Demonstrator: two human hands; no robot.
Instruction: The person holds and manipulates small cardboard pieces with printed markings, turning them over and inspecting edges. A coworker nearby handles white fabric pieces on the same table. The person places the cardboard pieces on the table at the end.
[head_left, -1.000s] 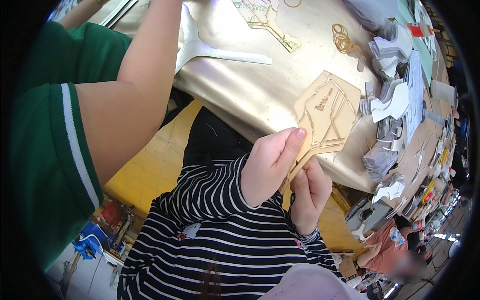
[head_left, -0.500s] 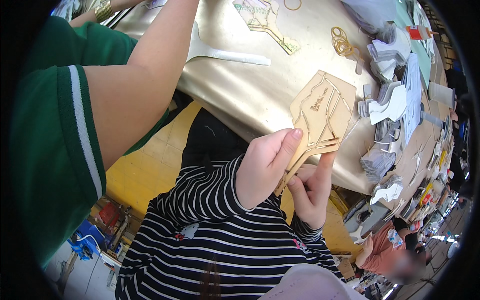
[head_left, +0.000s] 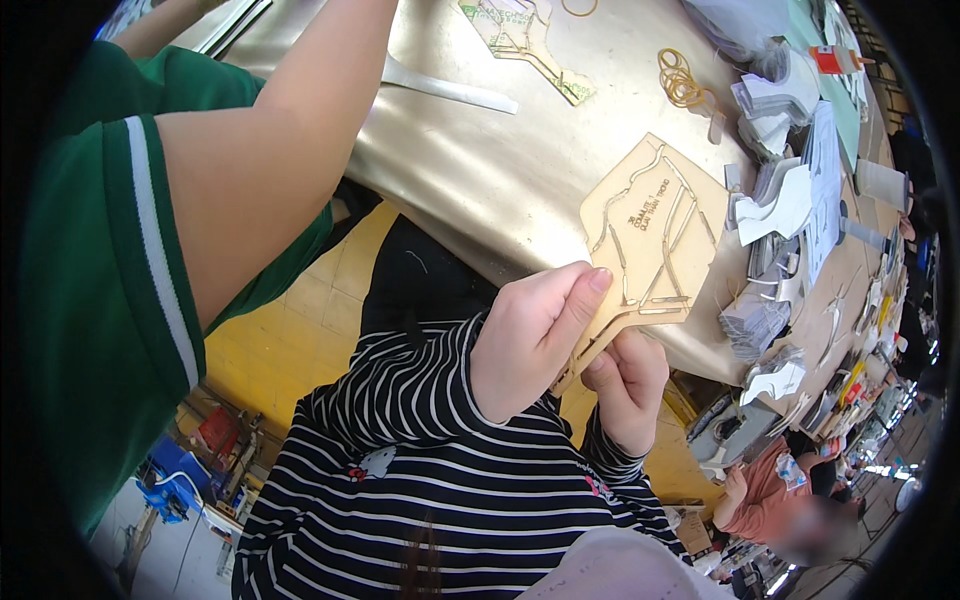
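A flat tan template [head_left: 640, 240] with narrow cut-out slots and small dark lettering is held tilted over the table's near edge. My left hand [head_left: 535, 335] is closed on its narrow lower end, the thumb lying across the top face. Just to the right, my right hand [head_left: 630, 385] has its fingers curled and its thumb pressed in against the template's lower edge. Part of those fingers is hidden behind the board. Farther off on the table lies another slotted template [head_left: 530, 50], paler with green markings.
Rubber bands [head_left: 680, 80] lie on the gold-coloured table cover [head_left: 480, 170]. Stacks of cut white pieces [head_left: 780, 200] line the right side, near a red-and-white bottle [head_left: 838, 60]. A co-worker's arm [head_left: 270, 130] in a green sleeve reaches over the table at left. Another person sits at lower right.
The template has turned more face-up and shifted slightly right. My right index finger, stretched behind the board before, is now curled in. The co-worker's arm has moved slightly left.
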